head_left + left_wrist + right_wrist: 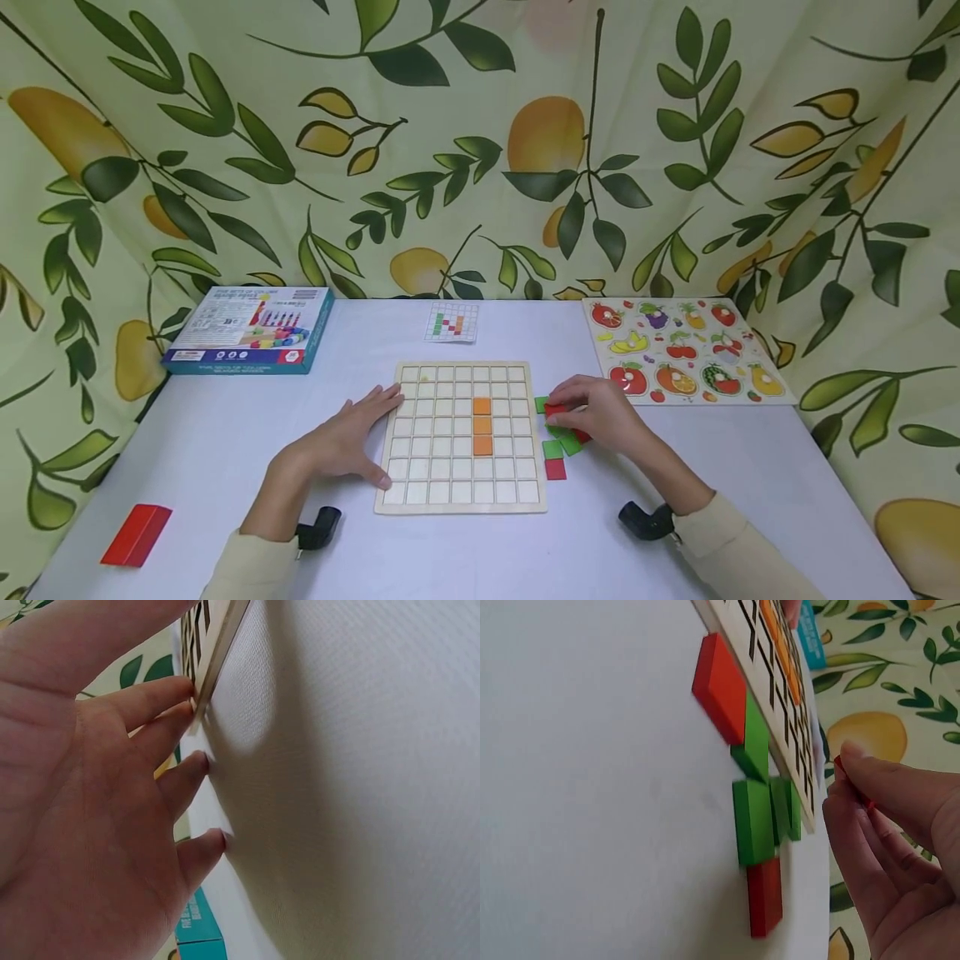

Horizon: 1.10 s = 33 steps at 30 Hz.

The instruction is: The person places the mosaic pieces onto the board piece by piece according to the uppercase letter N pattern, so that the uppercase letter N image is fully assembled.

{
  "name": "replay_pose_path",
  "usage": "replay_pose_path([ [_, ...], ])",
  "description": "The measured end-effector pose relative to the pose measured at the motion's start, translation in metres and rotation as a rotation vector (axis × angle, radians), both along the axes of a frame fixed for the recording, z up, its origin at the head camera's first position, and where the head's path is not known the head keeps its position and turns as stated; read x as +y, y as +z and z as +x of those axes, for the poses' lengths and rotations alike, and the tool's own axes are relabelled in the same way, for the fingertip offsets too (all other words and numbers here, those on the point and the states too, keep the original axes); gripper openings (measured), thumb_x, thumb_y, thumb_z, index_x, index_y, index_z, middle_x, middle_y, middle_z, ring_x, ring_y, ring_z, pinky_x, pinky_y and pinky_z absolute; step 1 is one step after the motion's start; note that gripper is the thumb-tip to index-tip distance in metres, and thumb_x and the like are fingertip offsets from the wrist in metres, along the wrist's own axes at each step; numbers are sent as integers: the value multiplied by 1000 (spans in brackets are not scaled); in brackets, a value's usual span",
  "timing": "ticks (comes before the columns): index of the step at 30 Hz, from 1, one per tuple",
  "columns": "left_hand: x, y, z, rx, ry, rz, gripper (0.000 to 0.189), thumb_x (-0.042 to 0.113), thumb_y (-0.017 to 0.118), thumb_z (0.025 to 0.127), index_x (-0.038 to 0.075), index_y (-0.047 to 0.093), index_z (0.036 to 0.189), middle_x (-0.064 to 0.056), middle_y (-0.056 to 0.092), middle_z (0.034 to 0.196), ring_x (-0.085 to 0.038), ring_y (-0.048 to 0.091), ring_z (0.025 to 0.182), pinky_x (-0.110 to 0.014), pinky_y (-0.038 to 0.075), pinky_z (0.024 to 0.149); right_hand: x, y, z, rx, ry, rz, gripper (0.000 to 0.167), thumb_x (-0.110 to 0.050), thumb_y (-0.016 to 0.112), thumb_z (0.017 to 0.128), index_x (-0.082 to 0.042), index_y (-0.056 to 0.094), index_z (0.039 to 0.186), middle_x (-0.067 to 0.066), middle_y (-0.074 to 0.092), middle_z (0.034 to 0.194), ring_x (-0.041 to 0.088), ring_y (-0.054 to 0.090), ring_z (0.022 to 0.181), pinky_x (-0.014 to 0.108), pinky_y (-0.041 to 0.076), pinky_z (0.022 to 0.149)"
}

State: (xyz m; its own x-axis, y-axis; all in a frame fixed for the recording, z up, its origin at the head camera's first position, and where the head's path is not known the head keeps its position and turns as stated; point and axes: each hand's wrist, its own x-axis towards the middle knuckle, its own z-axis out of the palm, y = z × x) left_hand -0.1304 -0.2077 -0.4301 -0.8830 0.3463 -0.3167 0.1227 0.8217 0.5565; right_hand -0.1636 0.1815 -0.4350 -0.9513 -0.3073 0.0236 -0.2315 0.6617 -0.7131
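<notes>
Board [440,471] holds three orange tiles [482,425], right hand [606,411] one red tile [553,409].

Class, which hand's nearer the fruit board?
Right. The right hand is beside the near left corner of the fruit board; the left hand touches the left edge of the wooden grid.
</notes>
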Motion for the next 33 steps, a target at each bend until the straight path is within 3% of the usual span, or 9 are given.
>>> replay_pose_path([
  [17,2,0,-4,-18,7,-9,122,34,99,58,16,35,160,-1,21,173,-34,11,162,-63,9,130,-49,-6,18,-109,146,-93,21,-8,85,81,-12,82,101,2,74,111,15,70,101,17,61,81],
  [24,0,1,-3,-13,-1,3,122,36,98,58,15,34,160,-3,21,173,-35,11,162,-64,8,130,-61,-5,22,-116,281,-166,19,-4,83,81,-11,82,100,1,77,106,9,71,93,16,60,80],
  [33,-1,1,-2,-5,-12,18,122,35,98,58,14,34,160,-4,21,173,-36,10,162,-64,7,130,-72,-6,28,-123,313,-137,17,-9,84,82,-15,82,98,-3,76,101,4,68,81,18,60,72],
])
